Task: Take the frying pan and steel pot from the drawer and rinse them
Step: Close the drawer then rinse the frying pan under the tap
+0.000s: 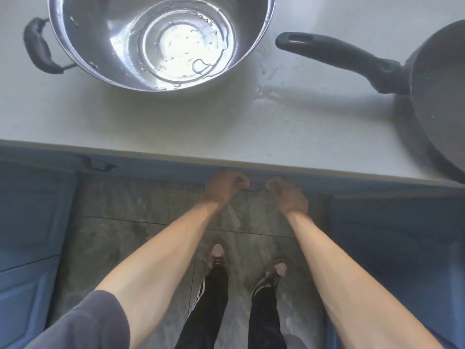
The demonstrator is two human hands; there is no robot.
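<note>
A wet steel pot [161,41] with a black side handle [40,46] stands on the white counter [125,117] at the top left. A dark frying pan [442,91] lies at the right, its black handle [334,56] pointing left. Below the counter's front edge, my left hand [224,188] and my right hand [289,195] both grip the thin metal drawer handle [254,188], fingers curled round it. The drawer front is mostly hidden under the counter edge.
Water drops and a small puddle [266,89] lie on the counter between pot and pan. Blue cabinet fronts [32,222] flank the spot, with another handle [98,165] at left. My feet stand on the grey tiled floor [141,222].
</note>
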